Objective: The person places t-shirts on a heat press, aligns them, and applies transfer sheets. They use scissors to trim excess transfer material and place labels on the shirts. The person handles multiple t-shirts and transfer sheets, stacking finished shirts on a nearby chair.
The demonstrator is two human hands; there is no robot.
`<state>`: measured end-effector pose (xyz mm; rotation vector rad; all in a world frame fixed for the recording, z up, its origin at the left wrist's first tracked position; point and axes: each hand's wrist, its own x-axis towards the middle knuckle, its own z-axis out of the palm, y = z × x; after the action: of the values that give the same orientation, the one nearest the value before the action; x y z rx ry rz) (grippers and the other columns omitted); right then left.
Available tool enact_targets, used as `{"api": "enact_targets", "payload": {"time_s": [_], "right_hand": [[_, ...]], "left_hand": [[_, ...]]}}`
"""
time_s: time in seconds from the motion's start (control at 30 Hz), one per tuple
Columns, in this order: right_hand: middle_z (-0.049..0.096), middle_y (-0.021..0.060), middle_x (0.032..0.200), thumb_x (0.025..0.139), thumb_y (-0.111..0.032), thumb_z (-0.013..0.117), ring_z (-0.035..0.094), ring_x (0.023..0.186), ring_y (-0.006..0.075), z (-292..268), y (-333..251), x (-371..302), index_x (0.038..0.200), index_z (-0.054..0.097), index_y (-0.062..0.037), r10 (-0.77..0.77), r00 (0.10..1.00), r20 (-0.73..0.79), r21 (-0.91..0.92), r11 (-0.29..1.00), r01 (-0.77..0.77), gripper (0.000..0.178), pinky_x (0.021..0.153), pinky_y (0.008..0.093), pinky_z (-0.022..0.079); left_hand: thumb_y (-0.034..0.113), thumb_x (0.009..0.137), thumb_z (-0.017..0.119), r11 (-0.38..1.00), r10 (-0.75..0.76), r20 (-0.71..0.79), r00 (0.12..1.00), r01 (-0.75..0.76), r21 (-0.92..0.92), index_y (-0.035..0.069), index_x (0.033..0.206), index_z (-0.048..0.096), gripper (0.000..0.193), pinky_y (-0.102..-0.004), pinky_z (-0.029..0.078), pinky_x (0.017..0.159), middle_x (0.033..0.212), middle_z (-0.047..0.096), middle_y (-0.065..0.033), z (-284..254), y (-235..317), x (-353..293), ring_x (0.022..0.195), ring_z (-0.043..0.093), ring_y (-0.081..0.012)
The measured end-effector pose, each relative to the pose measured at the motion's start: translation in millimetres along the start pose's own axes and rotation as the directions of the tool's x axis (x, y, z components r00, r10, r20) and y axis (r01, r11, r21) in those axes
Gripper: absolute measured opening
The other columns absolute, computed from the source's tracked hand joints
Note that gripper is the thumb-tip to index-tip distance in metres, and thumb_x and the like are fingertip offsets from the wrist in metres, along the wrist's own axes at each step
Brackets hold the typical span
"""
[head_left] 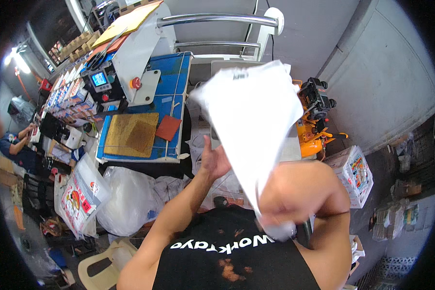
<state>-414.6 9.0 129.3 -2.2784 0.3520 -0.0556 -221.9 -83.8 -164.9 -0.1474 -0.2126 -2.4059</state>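
Note:
A white cloth point(256, 116), perhaps a garment, spreads in the air in front of me, wide at its far end and gathered to a point near my chest. Dark print shows near its far edge. My right hand point(278, 205), smeared by motion, is closed around the gathered end. Beside the cloth's left edge is my left hand point(215, 159), palm up with the thumb apart; the cloth hides some of its fingertips. Whether that hand touches the cloth I cannot tell.
Left of the cloth is a blue-topped table point(171, 72) with a tan pad point(123, 130) and a red-brown pad point(168, 127). A press machine point(106, 79) stands there. Orange equipment point(311, 140) and a box point(350, 174) are right. A person point(17, 145) works far left.

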Motion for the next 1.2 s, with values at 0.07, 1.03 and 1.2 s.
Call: {"api": "enact_targets", "payload": {"time_s": [0.07, 1.03, 1.2], "right_hand": [[0.062, 0.0122, 0.064, 0.098, -0.036, 0.068, 0.066, 0.062, 0.0346, 8.6, -16.1, -17.3, 0.072, 0.065, -0.0061, -0.094, 0.989, 0.114, 0.132, 0.988, 0.078, 0.040, 0.058, 0.0431, 0.050], [0.072, 0.0123, 0.094, 0.076, 0.011, 0.067, 0.068, 0.090, 0.0236, 150.8, -35.0, -13.2, 0.101, 0.076, 0.0012, 0.236, 0.453, -0.860, 0.050, 0.922, -0.384, 0.029, 0.082, 0.0329, 0.051], [0.070, 0.0120, 0.084, 0.082, -0.009, 0.075, 0.066, 0.084, 0.0221, 184.0, -62.8, -105.4, 0.097, 0.074, 0.0012, 0.102, 0.336, -0.936, -0.051, 0.907, -0.418, 0.018, 0.079, 0.0332, 0.051]], "left_hand": [[0.065, 0.104, 0.045, 0.855, 0.366, -0.268, 0.891, -0.208, 0.475, 0.000, 0.160, 0.030, 0.088, -0.0482, 0.042, 0.118, 0.157, 0.046, -0.0208, 13.7, -0.3, 6.7, 0.141, 0.050, -0.0326], [0.015, 0.080, 0.088, -0.392, 0.721, 0.060, 0.690, 0.335, 0.857, 0.001, 0.112, 0.068, 0.040, -0.0350, 0.056, 0.075, 0.089, 0.074, -0.0129, 169.2, -12.3, -366.7, 0.080, 0.072, -0.0227], [0.003, 0.069, 0.078, -0.753, 0.540, -0.097, 0.836, 0.531, 0.389, 0.003, 0.086, 0.072, 0.018, -0.0440, 0.054, 0.083, 0.088, 0.067, -0.0112, 297.0, -21.5, -412.6, 0.093, 0.068, -0.0343]]}}
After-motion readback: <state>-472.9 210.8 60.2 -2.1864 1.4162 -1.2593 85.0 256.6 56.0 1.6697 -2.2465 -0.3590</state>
